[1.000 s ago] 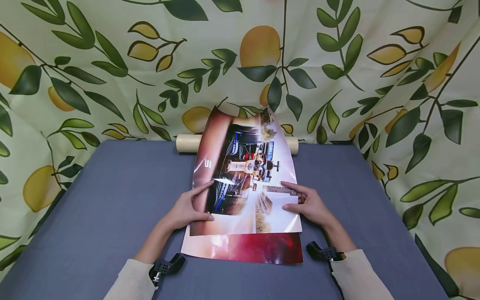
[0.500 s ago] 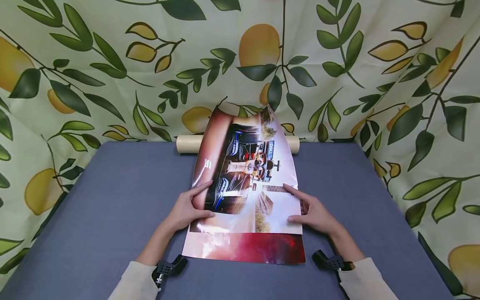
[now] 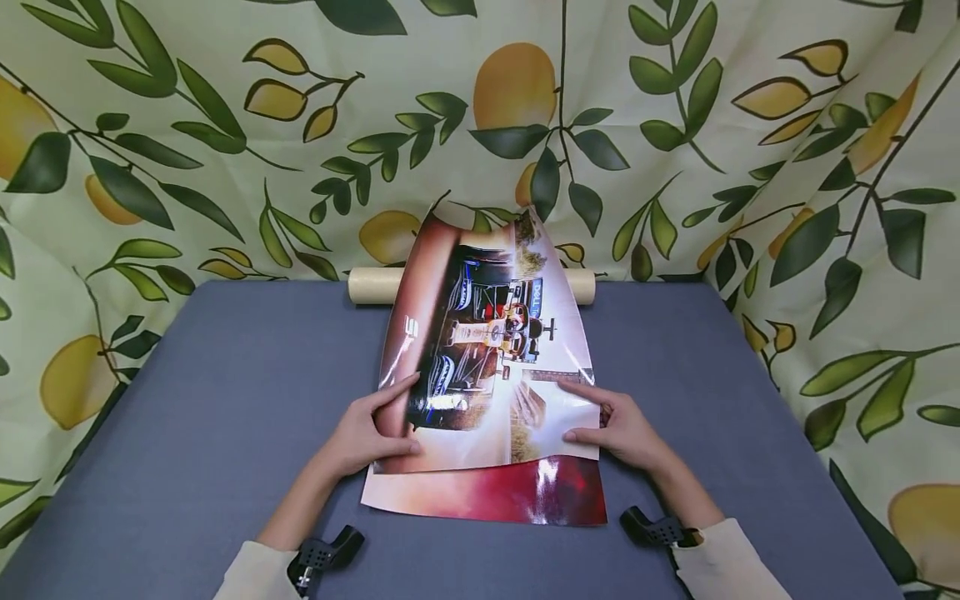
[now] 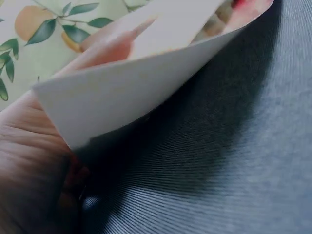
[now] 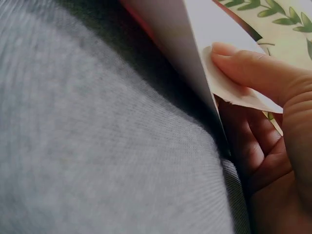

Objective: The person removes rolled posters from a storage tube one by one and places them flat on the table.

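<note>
A glossy racing car poster (image 3: 480, 333), its picture turned sideways, lies over a second sheet (image 3: 510, 492) whose red and pink lower strip shows beneath it. The far end of the poster curls upward. My left hand (image 3: 367, 433) holds its left edge, with thumb and index finger on top. At the right edge, my right hand (image 3: 618, 425) pinches it, thumb above and other fingers tucked below. In the right wrist view the thumb (image 5: 253, 66) presses on the paper near its corner. The left wrist view shows the pale underside (image 4: 122, 92) of a sheet lifted off the cloth.
Behind the poster a cream cardboard-like roll (image 3: 375, 286) lies across the far table edge, its middle hidden. Grey-blue cloth (image 3: 247, 375) covers the table. A curtain (image 3: 660, 208) printed with leaves and fruit hangs close at the back and sides.
The left hand has shifted slightly left and toward the body. The car poster's near edge, nearly straight before, now bends in a wave, and its left near corner sits lower. Both hands keep their hold.
</note>
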`<state>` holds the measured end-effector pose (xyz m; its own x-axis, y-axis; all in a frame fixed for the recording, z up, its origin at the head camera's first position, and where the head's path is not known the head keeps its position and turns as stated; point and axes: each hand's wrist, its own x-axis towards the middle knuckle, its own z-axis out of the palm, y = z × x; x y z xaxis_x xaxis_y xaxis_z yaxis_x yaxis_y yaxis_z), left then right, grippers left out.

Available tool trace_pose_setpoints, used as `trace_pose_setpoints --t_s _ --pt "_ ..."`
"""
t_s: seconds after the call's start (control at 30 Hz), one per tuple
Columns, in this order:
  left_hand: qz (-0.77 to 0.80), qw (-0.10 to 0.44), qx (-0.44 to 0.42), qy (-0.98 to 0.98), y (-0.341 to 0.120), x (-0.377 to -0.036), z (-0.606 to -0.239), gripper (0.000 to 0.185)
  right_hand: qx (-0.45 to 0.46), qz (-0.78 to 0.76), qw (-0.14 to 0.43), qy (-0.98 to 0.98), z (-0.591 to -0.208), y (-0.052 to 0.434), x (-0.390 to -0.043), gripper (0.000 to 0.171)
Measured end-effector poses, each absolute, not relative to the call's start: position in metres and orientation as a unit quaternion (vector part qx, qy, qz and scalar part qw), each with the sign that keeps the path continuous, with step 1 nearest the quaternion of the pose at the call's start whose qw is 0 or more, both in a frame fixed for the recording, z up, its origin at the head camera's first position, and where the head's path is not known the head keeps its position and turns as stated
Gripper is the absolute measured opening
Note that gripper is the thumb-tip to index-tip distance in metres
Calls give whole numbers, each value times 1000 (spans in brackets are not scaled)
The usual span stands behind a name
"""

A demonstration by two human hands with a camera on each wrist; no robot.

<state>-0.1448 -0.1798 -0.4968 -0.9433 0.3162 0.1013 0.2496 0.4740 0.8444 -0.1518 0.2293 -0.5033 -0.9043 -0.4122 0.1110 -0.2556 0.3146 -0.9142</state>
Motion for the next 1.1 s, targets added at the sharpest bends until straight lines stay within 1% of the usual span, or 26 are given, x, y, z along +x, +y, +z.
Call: trace_pose_setpoints --t_s 0.13,0.2,0.3,0.43,0.7,0.8,0.93,1.03,1.1 --pt "441 54 201 873 -179 -142 -496 118 -195 -553 61 808 -503 229 -151 65" --pt "435 52 205 875 -179 -142 -496 118 -195 -552 53 809 -504 229 -151 60" --pt "446 41 190 874 -179 -143 -497 110 -200 -570 55 795 -506 229 -152 56" --pt "463 22 164 871 -179 -144 -499 94 -206 -597 63 773 -508 229 -152 54" --pt "519 -9 112 847 -174 -146 -504 62 -176 -622 6 763 -509 226 -151 39" --pt "536 -15 107 837 -173 -148 -506 55 -178 -636 -14 750 -511 226 -152 37" --pt "550 -31 108 828 -173 -147 -507 49 -187 -647 -29 739 -511 224 -152 37" --pt "550 -46 109 827 -171 -147 -506 47 -184 -654 -31 733 -510 225 -152 38" --pt "548 -53 107 828 -171 -146 -506 47 -178 -659 -23 730 -510 226 -151 42"
